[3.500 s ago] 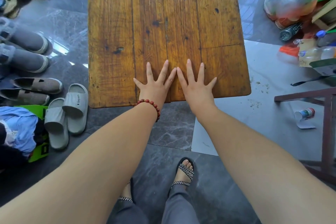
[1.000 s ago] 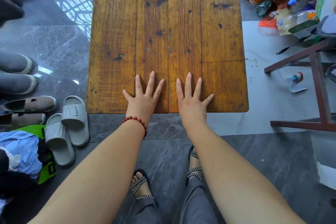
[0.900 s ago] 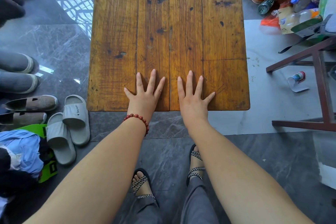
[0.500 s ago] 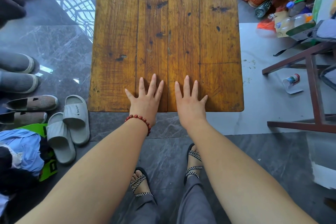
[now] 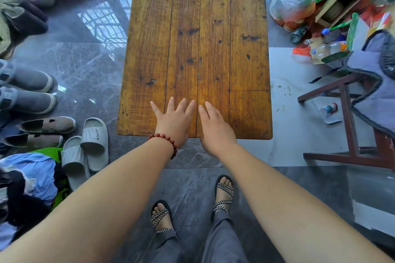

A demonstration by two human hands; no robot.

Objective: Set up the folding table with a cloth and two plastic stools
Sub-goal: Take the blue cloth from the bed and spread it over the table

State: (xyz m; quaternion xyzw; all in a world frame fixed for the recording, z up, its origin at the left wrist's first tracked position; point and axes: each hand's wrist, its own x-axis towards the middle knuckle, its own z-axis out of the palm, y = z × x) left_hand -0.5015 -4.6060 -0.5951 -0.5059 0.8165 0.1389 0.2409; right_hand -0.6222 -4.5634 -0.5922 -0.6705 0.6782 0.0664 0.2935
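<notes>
A wooden folding table point(image 5: 213, 38) with a worn brown plank top stands in front of me on the tiled floor. My left hand point(image 5: 174, 120), with a red bead bracelet at the wrist, hovers over the near edge of the top with fingers apart. My right hand point(image 5: 214, 127) is beside it over the same edge, turned partly on its side, fingers loosely together. Neither hand holds anything. No cloth and no plastic stools are in view.
Several shoes and grey slippers point(image 5: 85, 147) line the floor at the left, with a pile of clothes point(image 5: 27, 179) below them. At the right stand a dark red wooden chair frame point(image 5: 350, 117) with a grey cushion, plastic bags point(image 5: 292, 0), bottles and boxes.
My view has pulled back, so the whole tabletop now shows. Both hands have lifted from lying flat and spread; the right hand has turned onto its side.
</notes>
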